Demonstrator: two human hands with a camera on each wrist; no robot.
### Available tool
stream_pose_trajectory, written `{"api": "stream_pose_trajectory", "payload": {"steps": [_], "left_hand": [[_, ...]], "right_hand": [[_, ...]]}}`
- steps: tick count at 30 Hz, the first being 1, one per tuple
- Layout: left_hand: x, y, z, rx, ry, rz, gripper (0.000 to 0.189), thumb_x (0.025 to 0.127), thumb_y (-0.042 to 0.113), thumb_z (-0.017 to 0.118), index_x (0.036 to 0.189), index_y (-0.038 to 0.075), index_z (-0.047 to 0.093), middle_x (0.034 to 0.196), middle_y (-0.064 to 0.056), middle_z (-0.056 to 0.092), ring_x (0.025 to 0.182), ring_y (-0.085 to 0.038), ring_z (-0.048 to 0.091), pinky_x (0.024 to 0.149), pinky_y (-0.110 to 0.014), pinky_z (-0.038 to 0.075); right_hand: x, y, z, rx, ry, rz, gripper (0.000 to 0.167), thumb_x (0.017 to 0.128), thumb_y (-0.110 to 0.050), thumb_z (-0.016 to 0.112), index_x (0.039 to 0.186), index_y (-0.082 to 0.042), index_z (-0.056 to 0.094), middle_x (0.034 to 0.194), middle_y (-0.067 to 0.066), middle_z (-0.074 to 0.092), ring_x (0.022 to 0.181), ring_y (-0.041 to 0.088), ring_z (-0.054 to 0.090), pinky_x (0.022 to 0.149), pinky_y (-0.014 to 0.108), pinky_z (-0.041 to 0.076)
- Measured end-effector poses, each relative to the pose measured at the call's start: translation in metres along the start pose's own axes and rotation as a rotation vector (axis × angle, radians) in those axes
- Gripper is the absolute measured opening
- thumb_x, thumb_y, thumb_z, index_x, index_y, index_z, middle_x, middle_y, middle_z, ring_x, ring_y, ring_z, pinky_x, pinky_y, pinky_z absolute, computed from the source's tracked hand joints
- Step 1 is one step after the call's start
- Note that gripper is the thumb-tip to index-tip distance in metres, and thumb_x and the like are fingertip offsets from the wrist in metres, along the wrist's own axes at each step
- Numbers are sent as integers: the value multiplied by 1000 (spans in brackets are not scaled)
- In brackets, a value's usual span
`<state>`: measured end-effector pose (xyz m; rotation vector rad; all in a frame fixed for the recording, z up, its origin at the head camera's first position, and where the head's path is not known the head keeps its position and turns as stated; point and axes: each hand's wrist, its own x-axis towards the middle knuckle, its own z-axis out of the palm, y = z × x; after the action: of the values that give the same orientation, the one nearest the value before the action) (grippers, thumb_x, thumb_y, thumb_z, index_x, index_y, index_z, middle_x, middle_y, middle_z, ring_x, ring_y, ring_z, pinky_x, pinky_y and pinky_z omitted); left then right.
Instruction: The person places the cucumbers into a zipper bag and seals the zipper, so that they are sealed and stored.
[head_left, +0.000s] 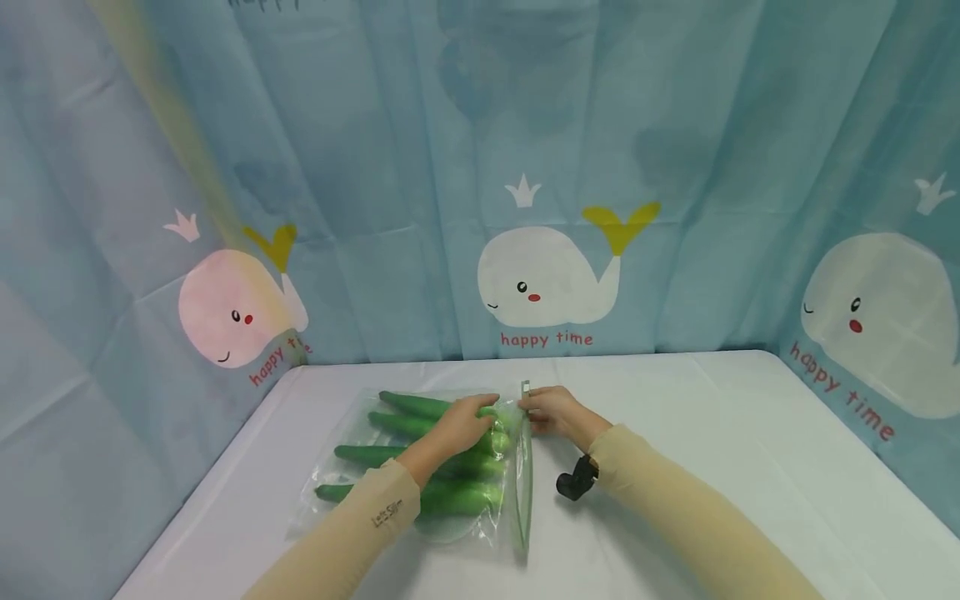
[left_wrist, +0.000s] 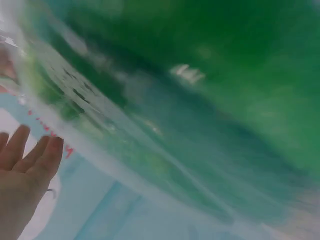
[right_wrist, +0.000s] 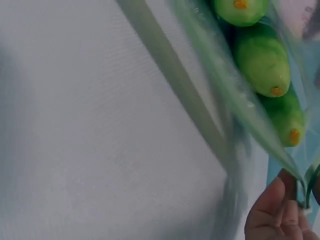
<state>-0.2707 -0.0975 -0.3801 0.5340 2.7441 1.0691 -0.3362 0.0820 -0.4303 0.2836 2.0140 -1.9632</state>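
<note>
A clear zip bag lies on the table with several green cucumbers inside, side by side. Its mouth, edged with a greenish zip strip, faces right and gapes in the right wrist view. Above the bag's far part is my left hand, its fingers extended; whether they touch the plastic I cannot tell. At the far end of the zip strip, beside a small white piece, my right hand pinches the bag's edge. Cucumber ends show close to the opening. My left forearm hides part of the bag.
The white table extends to the right of the bag. Behind and at both sides hangs a blue curtain printed with whales. A black wrist camera sticks out below my right wrist, above the table.
</note>
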Motion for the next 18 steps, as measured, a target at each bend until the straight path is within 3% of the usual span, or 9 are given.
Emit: {"api": "stream_pose_trajectory", "payload": {"steps": [2, 5, 7, 9, 13, 18], "left_hand": [[12, -2, 3, 11, 50, -28, 44, 100, 8, 52, 142, 0, 46, 144, -20, 47, 104, -33, 59, 84, -46, 49], [30, -4, 6, 26, 94, -52, 44, 100, 9, 53, 143, 3, 47, 147, -21, 42, 117, -36, 55, 95, -51, 46], [40, -5, 6, 47, 104, -58, 45, 100, 10, 53, 144, 4, 46, 149, -21, 39, 139, -37, 32, 109, -52, 34], [50, -7, 6, 47, 100, -58, 46, 100, 9, 53, 144, 5, 46, 150, -22, 37, 141, -37, 29, 111, -54, 29], [64, -13, 4, 45, 89, -15, 44, 99, 8, 54, 142, 2, 48, 142, -21, 49, 135, -37, 40, 108, -51, 35], [75, -20, 2, 19, 92, 10, 33, 98, 9, 57, 129, -1, 60, 123, -18, 62, 118, -34, 56, 95, -46, 49]], "right_hand": [[1, 2, 1, -25, 9, -39, 47, 91, -4, 66, 134, 8, 51, 103, 15, 65, 76, 17, 60, 65, 28, 53], [-1, 4, 2, -49, 13, -91, 44, 90, -2, 67, 132, 6, 55, 101, 14, 68, 73, 15, 62, 68, 31, 55], [-2, 4, 2, -53, 6, -111, 42, 89, -2, 67, 130, 5, 56, 98, 12, 69, 72, 15, 64, 69, 33, 55], [-3, 3, 3, -55, -2, -126, 42, 89, -2, 67, 129, 4, 57, 96, 10, 70, 72, 15, 66, 70, 35, 56], [-3, 2, 2, -59, -14, -141, 40, 89, -3, 67, 128, 2, 59, 95, 9, 71, 76, 18, 68, 71, 37, 56], [0, 0, 4, -87, -8, -141, 31, 94, -15, 65, 122, -1, 64, 95, 7, 70, 80, 20, 66, 69, 37, 56]]}}
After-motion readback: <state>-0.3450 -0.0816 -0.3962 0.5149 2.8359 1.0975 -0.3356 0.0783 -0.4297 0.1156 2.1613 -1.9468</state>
